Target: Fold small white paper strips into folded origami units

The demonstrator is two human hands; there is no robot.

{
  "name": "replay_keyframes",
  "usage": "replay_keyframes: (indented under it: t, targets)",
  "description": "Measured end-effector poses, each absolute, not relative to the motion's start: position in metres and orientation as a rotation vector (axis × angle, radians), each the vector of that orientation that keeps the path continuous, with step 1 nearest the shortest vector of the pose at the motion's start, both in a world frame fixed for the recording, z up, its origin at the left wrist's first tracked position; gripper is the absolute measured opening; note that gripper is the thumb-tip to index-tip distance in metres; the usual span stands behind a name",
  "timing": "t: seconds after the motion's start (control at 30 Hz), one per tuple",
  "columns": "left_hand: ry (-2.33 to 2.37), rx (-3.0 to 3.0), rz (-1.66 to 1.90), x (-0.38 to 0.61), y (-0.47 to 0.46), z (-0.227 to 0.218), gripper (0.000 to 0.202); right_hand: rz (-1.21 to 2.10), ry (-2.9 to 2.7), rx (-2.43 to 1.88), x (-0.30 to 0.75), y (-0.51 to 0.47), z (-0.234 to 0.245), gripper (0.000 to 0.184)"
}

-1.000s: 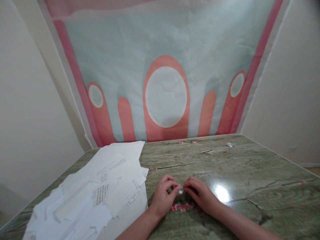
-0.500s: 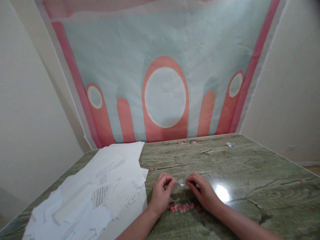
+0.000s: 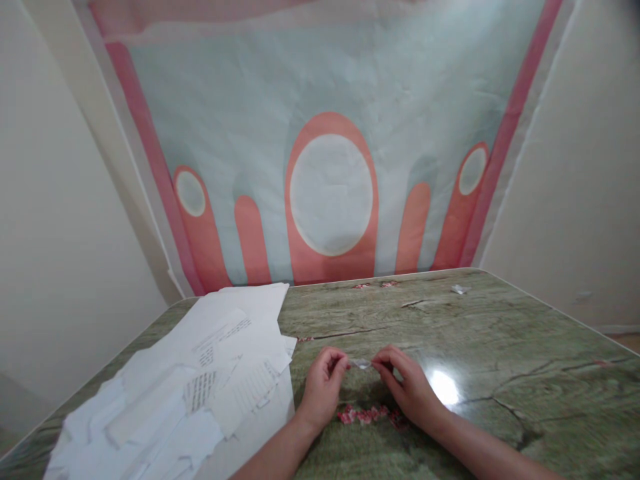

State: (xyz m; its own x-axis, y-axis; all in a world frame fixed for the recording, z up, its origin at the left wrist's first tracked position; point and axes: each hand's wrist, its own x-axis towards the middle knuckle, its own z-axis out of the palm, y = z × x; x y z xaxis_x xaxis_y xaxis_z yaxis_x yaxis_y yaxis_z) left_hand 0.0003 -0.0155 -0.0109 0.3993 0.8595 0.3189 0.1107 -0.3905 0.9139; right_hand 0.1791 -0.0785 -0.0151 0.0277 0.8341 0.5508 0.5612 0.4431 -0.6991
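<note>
Between my two hands a small folded piece of white paper [image 3: 362,364] is stretched just above the table. My left hand [image 3: 323,383] pinches its left end between thumb and fingertips. The right end is pinched by my right hand [image 3: 403,383] in the same way. The paper's ends are covered by my fingertips, and its fold is too small to make out. To the left of my left hand lies a spread heap of white paper sheets and torn pieces [image 3: 165,400], some with printed text.
The table [image 3: 500,333] has a wood-grain top with printed pink flowers and a bright light reflection on the right. Another small folded white paper [image 3: 459,289] lies near its far right edge. A pink and pale green backdrop [image 3: 330,80] hangs behind.
The paper between my fingers looks flatter and slightly more drawn out sideways. Both hands stay almost in the same place.
</note>
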Motion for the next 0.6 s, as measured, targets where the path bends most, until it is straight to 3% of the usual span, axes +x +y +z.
replay_keyframes:
  t: [0.6]
  targets:
    - [0.971, 2.155, 0.887, -0.0008, -0.0245, -0.0055, 0.012, 0.464, -1.774, -1.387, 0.1798, -0.0764, -0.0214, 0.017]
